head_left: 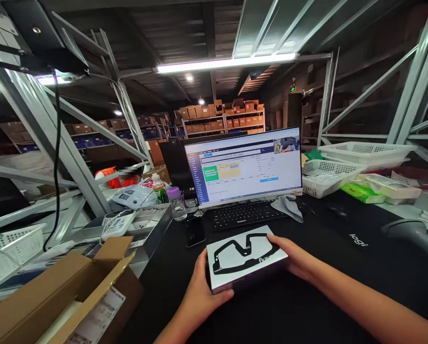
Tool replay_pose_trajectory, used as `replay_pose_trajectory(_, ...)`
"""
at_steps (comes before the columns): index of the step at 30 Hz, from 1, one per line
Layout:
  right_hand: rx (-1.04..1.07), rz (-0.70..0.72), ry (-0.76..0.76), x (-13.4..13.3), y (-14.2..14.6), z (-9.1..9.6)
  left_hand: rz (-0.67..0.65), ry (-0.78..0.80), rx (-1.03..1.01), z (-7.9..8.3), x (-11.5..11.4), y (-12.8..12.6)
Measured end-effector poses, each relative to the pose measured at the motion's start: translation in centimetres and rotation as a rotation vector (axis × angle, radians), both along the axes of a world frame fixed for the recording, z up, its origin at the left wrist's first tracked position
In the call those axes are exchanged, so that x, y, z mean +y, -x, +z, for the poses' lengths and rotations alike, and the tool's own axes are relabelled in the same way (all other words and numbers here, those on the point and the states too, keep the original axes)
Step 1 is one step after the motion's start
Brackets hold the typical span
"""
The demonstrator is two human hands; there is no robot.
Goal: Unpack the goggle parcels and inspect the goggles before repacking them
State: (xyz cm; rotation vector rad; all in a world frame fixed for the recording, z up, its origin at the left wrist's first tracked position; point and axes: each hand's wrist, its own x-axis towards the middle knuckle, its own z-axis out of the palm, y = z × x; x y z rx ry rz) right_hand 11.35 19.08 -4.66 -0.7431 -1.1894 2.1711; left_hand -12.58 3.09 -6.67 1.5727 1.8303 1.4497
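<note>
My left hand (pixel 201 287) and right hand (pixel 293 255), fingers gripping a white box (pixel 243 262) at its ends — perhaps just off the black mat (pixel 271 317) — keyboard (pixel 248 215) at its twelve o'clock, phone (pixel 195 232) at ten.

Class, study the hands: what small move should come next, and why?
I'd probably tilt the box to check its other faces: no barcode shows on its top, the left hand and right hand hold opposite ends, and what looks like a scanner lies to the right.
</note>
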Motion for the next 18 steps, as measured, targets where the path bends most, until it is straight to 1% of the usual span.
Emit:
replay_pose_trajectory(2,-0.034,-0.046,-0.045,0.6,-0.1,0.1,0.027,-0.028,-0.010,-0.3,0.0,-0.4)
replay_pose_trajectory(5,-0.044,-0.061,0.008,2.0,-0.6,-0.1,0.046,-0.100,-0.032,-0.3,-0.4,-1.4)
replay_pose_trajectory(7,-0.009,-0.011,0.069,2.8,-1.0,-0.3,0.046,-0.141,-0.034,0.1,-0.9,-2.2)
replay_pose_trajectory(8,-0.010,0.031,0.074,3.2,-1.2,-0.5,0.047,-0.158,-0.034,0.3,-1.2,-2.5)
replay_pose_trajectory(12,-0.137,0.212,-0.033,3.6,-1.8,-0.8,0.055,-0.213,-0.063,0.6,-1.7,-2.7)
replay_pose_trajectory(14,-0.176,0.228,-0.081,3.5,-1.8,-0.9,0.038,-0.225,-0.091,0.6,-1.6,-2.3)
replay_pose_trajectory(18,-0.190,0.211,-0.121,2.7,-1.1,-0.8,-0.013,-0.244,-0.132,0.5,-1.2,-1.4)
